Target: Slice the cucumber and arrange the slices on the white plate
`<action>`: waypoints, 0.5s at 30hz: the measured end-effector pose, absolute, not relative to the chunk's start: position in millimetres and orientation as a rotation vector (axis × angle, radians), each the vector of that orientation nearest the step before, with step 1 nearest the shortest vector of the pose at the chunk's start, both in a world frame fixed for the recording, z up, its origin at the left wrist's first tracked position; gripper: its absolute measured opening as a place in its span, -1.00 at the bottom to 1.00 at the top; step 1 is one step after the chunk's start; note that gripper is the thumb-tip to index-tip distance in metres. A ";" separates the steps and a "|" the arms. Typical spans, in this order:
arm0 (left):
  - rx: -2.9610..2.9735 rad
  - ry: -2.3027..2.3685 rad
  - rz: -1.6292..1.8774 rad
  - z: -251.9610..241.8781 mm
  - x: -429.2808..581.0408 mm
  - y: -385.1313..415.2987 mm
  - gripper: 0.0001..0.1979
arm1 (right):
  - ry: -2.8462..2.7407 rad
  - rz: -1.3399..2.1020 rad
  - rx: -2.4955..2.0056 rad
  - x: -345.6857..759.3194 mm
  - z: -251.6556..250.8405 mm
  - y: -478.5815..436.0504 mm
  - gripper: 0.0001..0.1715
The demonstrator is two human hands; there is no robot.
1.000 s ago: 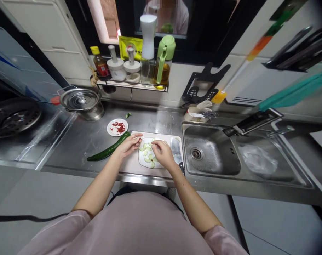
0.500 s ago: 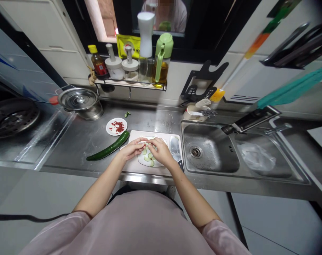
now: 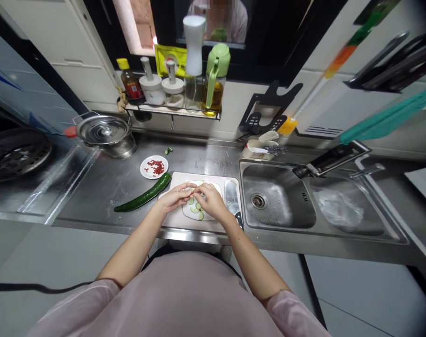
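Over a white plate (image 3: 186,213) with cucumber slices (image 3: 201,216) arranged on it, my left hand (image 3: 176,196) and my right hand (image 3: 209,199) meet at the fingertips. Both are closed in a pinch. A reddish speck shows between them, too small to make out. The plate rests on a pale cutting board (image 3: 179,178), where a cleaver (image 3: 231,196) lies to the right of my right hand. Left of the board is a long green cucumber (image 3: 143,199). Behind it, a small white dish (image 3: 144,172) holds chopped red bits (image 3: 156,167).
A cucumber end (image 3: 168,150) lies on the steel counter (image 3: 93,192). To the left stands a lidded pot (image 3: 118,145); to the right are the sink (image 3: 279,196) and faucet (image 3: 328,161). A rack (image 3: 174,111) carries seasoning jars and an oil bottle (image 3: 215,89).
My hands stay pinched together over the plate, with only slight finger movement. My right hand's fingers have curled a little more. Nothing else has moved.
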State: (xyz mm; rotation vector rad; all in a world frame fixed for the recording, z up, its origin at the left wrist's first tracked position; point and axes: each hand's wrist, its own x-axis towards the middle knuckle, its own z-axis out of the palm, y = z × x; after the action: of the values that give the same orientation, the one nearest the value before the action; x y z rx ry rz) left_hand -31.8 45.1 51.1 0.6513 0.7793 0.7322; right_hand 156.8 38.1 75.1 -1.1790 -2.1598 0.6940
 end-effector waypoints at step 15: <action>1.345 1.598 0.897 21.9 -36.7 48.6 -0.81 | -2.113 0.658 -1.467 152.3 36.8 44.8 -0.86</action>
State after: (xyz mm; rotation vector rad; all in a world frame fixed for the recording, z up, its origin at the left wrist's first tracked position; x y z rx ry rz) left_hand -36.7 48.6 21.9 1.3449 1.5979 0.8970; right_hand 152.3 44.8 36.8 -1.4671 -2.1135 0.6577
